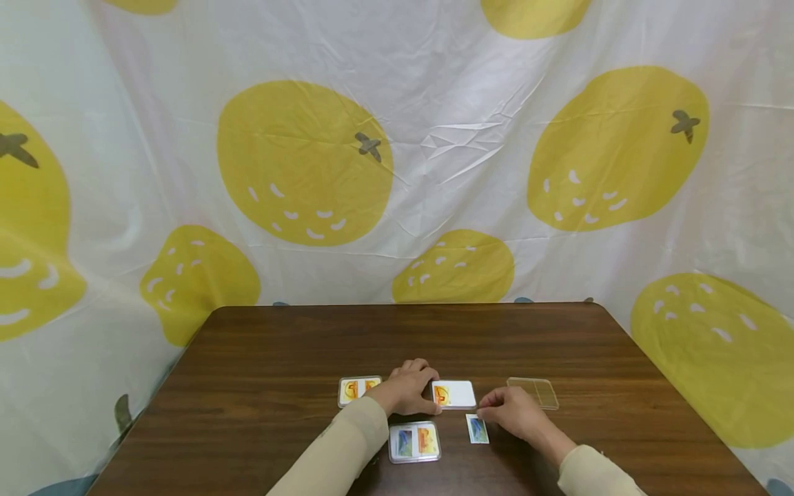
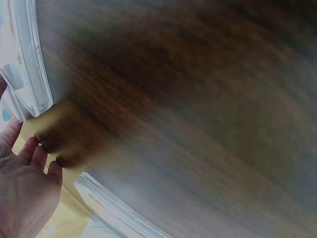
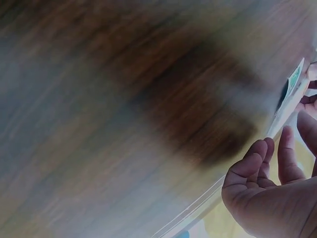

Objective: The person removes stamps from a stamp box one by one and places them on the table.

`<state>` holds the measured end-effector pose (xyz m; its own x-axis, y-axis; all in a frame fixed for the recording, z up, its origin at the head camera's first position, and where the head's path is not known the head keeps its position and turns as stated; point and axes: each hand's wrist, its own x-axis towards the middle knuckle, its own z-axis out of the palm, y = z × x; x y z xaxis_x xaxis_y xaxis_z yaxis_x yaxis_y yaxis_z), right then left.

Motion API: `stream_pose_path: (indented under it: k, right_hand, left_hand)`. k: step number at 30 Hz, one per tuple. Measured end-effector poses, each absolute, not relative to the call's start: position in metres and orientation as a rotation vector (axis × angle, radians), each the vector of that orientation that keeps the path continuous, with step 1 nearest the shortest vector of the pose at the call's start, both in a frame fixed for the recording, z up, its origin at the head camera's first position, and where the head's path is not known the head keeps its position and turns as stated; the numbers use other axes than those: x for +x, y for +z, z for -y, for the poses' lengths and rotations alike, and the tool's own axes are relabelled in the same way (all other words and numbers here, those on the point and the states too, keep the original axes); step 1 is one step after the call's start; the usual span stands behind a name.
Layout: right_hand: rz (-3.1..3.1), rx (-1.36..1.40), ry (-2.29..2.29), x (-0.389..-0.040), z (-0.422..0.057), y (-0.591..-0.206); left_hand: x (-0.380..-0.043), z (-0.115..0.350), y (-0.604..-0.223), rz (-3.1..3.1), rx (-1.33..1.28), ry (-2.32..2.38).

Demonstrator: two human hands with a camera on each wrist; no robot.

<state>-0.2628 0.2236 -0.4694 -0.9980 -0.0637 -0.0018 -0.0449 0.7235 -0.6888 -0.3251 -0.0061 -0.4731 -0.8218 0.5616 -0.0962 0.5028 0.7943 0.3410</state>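
Observation:
A clear case with a white insert (image 1: 462, 395) lies flat in the middle, an orange picture card (image 1: 442, 395) in its left half and plain white in its right. My left hand (image 1: 406, 390) holds this case at its left end, thumb on the near corner and index finger on the far one. Just in front of the case, my right hand (image 1: 511, 411) pinches a small blue picture card with a white border (image 1: 477, 430) by its top edge. The left wrist view shows fingers (image 2: 14, 133) at a case edge (image 2: 37, 74).
A transparent lid-like frame (image 1: 535, 393) lies right of the middle case. Another case with orange cards (image 1: 351, 390) sits behind my left forearm, partly hidden. Nearer stands a case (image 1: 414, 442) holding one blue and one orange card. All are on a brown wooden table (image 1: 279, 358).

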Motion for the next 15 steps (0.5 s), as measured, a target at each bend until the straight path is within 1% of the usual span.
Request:
stream_pose_path:
  k: [15]
  right_hand:
    - [-2.903,-0.103,-1.201,-0.2683,-0.214,-0.4621]
  left_hand:
    - [-0.3249,0.0059,-0.4744,-2.797,0.828,0.443]
